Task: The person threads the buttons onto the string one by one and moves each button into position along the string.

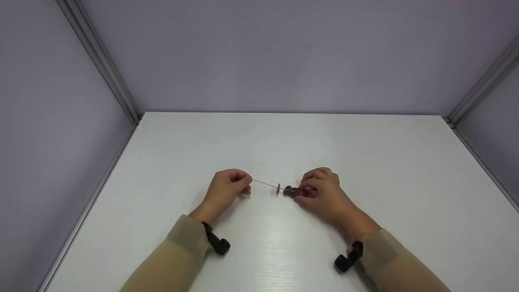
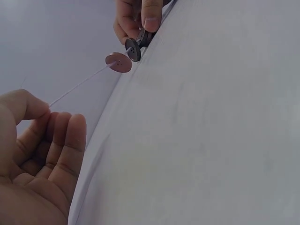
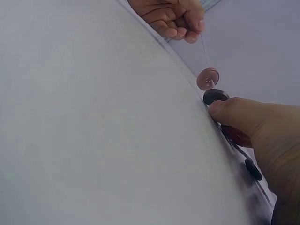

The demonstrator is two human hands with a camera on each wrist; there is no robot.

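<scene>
Two bare hands work low in the middle of the head view, over a white table [image 1: 284, 146] with a faint wood grain, and a thin pale thread [image 1: 265, 184] runs taut between them. The left hand [image 1: 227, 187], left of centre, has its fingers curled in and its thumb and forefinger tips pinched together on the thread's end. In the left wrist view that thread [image 2: 79, 84] leaves the thumb tip at mid left and climbs to the upper centre of the frame. The other fingers [image 2: 70, 145] lie loosely bent beside the palm and touch nothing that shows.

On the thread, nearer the right hand, hangs a small round pink button [image 1: 278, 188], clear of all fingers. In the left wrist view the pink button [image 2: 118, 62] sits just beside a dark round button [image 2: 133, 49]. The right hand [image 1: 324, 194], right of centre, has its fingers curled and clamped on a short stack of dark and reddish buttons [image 1: 298, 192] strung on the same thread. The right wrist view shows the thumb tip [image 3: 222, 108] pressed against the dark round button [image 3: 215, 97], with the pink button [image 3: 207, 78] just above it.

Tan sleeves [image 1: 184, 237] cover both forearms in the lower frame, each with a black wrist mount [image 1: 219, 243].
</scene>
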